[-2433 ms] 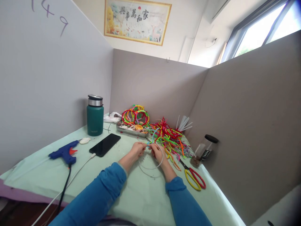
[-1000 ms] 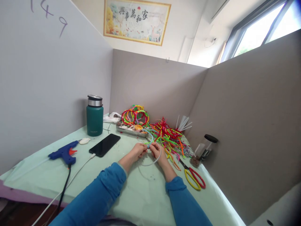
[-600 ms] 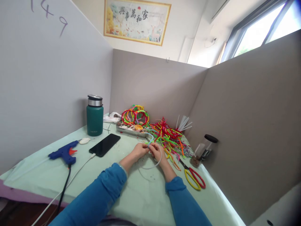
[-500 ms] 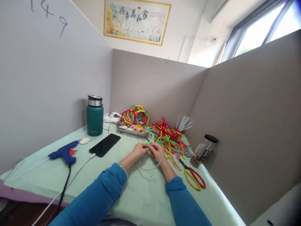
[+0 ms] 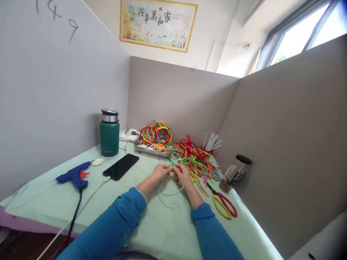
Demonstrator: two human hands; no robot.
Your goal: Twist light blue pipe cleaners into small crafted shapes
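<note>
Gripping with fingertips, your left hand and right hand pinched the white hoop with a blue strip, over the green cloth. You were probably winding the strip around the hoop; the next move seemed to ask steady, tight turning.

One wide view from the wearer's head, facing forward and down over the desk. Blue sleeves enter nearest, at the bottom edge; hands show just below centre; a framed picture hangs farther off, at the top.
</note>
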